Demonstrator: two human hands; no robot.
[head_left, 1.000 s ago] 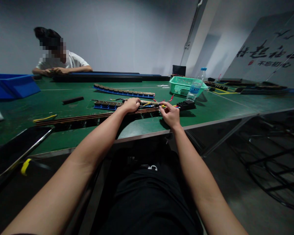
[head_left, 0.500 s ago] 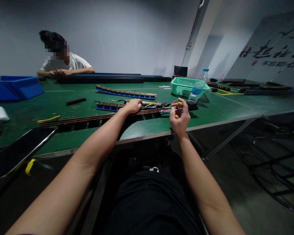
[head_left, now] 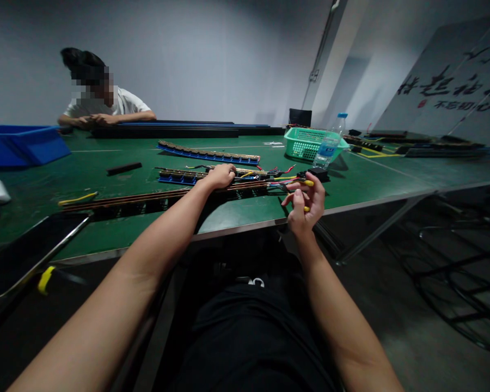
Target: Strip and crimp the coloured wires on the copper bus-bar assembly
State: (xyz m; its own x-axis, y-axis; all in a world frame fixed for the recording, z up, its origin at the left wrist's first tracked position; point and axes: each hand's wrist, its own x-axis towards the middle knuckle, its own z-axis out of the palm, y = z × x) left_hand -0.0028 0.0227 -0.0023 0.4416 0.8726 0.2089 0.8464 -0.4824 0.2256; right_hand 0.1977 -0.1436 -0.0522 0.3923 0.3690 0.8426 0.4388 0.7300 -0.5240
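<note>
A long black strip with copper rails (head_left: 163,198) lies along the near side of the green table. My left hand (head_left: 220,177) is closed around its right part, fingertips partly hidden. Coloured wires (head_left: 274,185) come out of the strip's right end. Just past them is my right hand (head_left: 308,204), fingers curled around yellow-handled pliers (head_left: 309,183); their jaws are hard to make out near the wires. Behind my left hand lie a shorter blue-based strip (head_left: 179,176) and, farther back, another blue-based strip (head_left: 208,153).
A green basket (head_left: 296,146) and a water bottle (head_left: 325,149) stand beyond my right hand, near a black block (head_left: 319,174). At left are a blue bin (head_left: 24,147), a phone (head_left: 36,250) and a black bar (head_left: 124,169). A person (head_left: 106,111) leans on the far edge.
My right hand has moved slightly right and toward me with the pliers, and its fingers look more spread. My left hand stays on the strip.
</note>
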